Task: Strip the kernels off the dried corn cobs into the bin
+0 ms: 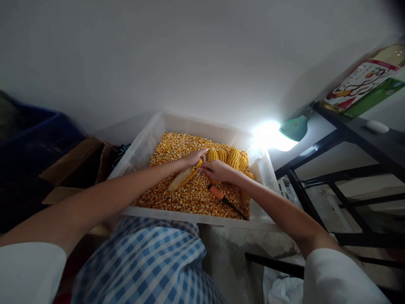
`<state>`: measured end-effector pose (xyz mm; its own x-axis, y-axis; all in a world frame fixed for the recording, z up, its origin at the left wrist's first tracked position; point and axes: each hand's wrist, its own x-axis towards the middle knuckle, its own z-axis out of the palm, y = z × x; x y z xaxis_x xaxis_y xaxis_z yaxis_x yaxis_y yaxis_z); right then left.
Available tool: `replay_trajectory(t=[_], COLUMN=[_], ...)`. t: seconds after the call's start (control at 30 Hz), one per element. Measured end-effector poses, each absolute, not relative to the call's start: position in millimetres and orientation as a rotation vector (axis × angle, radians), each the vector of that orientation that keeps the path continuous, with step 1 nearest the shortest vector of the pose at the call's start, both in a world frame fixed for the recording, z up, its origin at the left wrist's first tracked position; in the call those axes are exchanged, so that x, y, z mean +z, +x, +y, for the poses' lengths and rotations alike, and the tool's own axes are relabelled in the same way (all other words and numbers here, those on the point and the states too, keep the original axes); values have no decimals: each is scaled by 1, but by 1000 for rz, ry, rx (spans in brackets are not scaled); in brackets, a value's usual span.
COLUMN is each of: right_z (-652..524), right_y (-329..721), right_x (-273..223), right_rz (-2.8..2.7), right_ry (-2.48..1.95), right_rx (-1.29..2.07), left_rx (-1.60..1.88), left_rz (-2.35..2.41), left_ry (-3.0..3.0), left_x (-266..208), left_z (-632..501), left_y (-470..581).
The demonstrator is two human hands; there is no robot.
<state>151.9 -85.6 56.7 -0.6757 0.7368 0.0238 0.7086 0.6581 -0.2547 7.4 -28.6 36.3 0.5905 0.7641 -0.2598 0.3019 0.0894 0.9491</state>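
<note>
Between my hands, over the middle of a white plastic bin [190, 216], is a corn cob [185, 178], partly stripped, with a pale bare strip and yellow kernels along one side. My left hand [193, 158] is closed round its upper end. My right hand [217, 169] has its fingers closed against the same end, on the kernels. Loose corn kernels [177, 147] fill the bin. Several whole corn cobs [233, 159] lie just beyond my right hand. A screwdriver-like tool with an orange handle [216, 192] and a dark shaft rests on the kernels nearer me.
A bright lamp with a green base [294, 128] hangs at the bin's right, from a black metal rack [341, 135]. A labelled bottle [360, 82] lies on the rack. Left of the bin are an open cardboard box [72, 162] and a blue crate [34, 122]. A wall stands behind.
</note>
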Motion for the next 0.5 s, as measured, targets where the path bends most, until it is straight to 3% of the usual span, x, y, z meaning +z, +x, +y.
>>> replay_trajectory(t=[0.5], right_z=[-84], right_y=[153], right_x=[71], right_rz=[-2703], right_ry=[-1023], right_rx=[601], left_rx=[200], left_rz=[691], left_ry=[1396], left_x=[33], left_z=[-20], left_y=[5])
